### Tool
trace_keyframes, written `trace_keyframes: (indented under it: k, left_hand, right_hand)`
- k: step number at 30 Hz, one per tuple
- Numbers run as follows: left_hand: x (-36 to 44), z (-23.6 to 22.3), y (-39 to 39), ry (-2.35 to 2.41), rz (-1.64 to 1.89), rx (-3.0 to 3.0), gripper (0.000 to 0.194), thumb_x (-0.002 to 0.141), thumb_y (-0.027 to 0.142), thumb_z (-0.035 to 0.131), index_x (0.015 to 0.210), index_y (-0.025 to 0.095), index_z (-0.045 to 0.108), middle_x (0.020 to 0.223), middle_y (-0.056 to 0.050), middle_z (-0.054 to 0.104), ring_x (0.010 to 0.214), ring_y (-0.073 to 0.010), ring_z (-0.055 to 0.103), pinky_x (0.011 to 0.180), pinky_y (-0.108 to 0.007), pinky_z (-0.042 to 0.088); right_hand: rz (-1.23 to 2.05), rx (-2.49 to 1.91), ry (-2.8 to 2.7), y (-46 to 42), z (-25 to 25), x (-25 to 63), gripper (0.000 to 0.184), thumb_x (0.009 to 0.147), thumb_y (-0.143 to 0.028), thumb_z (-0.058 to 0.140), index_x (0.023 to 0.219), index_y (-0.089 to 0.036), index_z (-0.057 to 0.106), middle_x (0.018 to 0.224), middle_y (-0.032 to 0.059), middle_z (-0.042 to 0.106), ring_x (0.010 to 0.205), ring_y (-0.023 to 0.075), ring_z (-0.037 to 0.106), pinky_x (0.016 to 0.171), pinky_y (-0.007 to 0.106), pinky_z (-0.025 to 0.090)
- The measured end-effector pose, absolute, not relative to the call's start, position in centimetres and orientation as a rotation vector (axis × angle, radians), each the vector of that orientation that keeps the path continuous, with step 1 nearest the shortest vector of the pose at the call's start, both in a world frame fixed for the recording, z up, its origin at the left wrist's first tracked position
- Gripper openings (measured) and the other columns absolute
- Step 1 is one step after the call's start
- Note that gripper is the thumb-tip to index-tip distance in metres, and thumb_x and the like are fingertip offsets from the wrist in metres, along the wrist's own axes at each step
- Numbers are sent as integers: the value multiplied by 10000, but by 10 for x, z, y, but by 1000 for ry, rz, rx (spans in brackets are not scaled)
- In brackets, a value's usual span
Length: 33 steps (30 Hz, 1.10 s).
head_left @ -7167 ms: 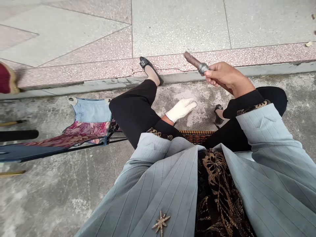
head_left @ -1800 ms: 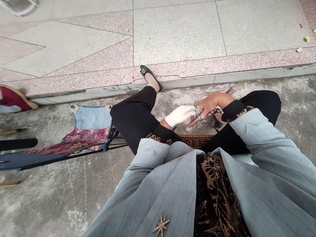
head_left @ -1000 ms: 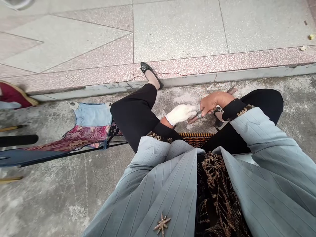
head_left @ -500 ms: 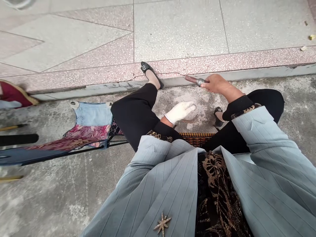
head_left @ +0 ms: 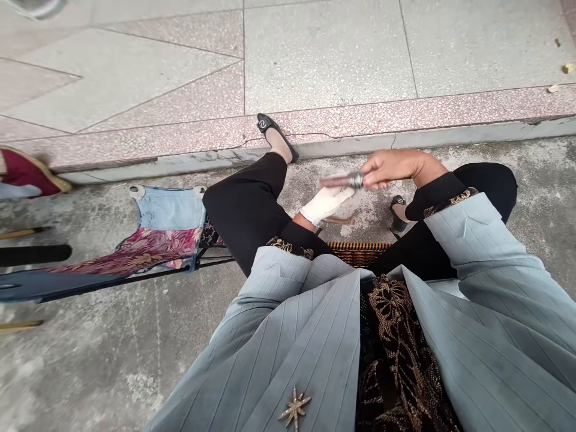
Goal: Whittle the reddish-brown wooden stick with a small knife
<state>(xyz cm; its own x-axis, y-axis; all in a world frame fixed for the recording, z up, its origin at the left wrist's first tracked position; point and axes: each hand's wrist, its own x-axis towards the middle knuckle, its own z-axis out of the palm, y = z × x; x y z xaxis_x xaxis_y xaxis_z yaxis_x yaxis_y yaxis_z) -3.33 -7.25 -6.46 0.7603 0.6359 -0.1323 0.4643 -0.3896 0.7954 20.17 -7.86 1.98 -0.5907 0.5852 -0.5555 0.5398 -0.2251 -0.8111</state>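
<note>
My right hand (head_left: 391, 168), bare, is closed on a reddish-brown bar (head_left: 335, 181) wound with silvery wire beside the fingers. The bar is blurred and reaches left over my gloved left hand; whether the two touch I cannot tell. My left hand (head_left: 326, 204), in a white glove, is low between my knees with its fingers curled together. Whatever those fingers hold is hidden. A thin, curved brown piece (head_left: 344, 220) shows just below them on the near side, over the concrete ground.
A woven wicker edge (head_left: 360, 254) shows between my thighs. On the left stands a folding chair (head_left: 171, 207) with denim and floral fabric. Another person's red shoe (head_left: 29, 173) is at the far left. A raised tiled step (head_left: 324, 72) with a cracked edge runs in front.
My right hand has come down and a little left, bringing the wire-wound bar from beside the step to over my left hand. My left hand has barely moved.
</note>
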Motion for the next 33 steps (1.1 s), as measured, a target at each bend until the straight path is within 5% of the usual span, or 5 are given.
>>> trace_keyframes:
  k: [13,15,18,21,33]
  left_hand:
    - [-17,-63,-73,697,-7,2412,376,988,405,415,1066,177,704,1002,-91,734,914,-233,672,799,-317,497]
    - [-23,-57,-69,692,123,2312,318,975,391,481,1069,195,713,1028,-68,735,933,-223,670,804,-314,516]
    - [-34,-50,-63,707,259,2196,286,962,391,561,1125,191,685,1159,-64,686,1027,-224,648,869,-352,547]
    - [-40,-46,-61,734,309,2168,322,966,385,576,1212,184,629,1260,-85,623,1101,-235,618,928,-418,555]
    - [-36,-62,-52,810,253,2174,406,965,462,380,903,155,638,846,-66,674,778,-194,596,729,-311,480]
  right_hand:
    - [953,-2322,-2434,-73,-11,175,319,923,-442,589,839,-142,655,907,170,681,759,232,633,625,325,434]
    - [1029,-2317,-2536,-81,-4,173,327,847,-435,693,688,-154,638,745,125,662,638,202,596,582,320,424]
    - [1980,-1910,-2422,-99,7,174,341,774,-454,748,638,-163,634,556,14,571,479,119,467,504,274,380]
    - [2138,-1640,-2298,-114,18,178,387,788,-543,698,698,-173,633,580,-21,555,503,96,465,511,245,378]
    - [1357,-1750,-1738,-100,15,172,215,921,-338,546,778,-178,545,666,-15,538,542,99,464,539,235,383]
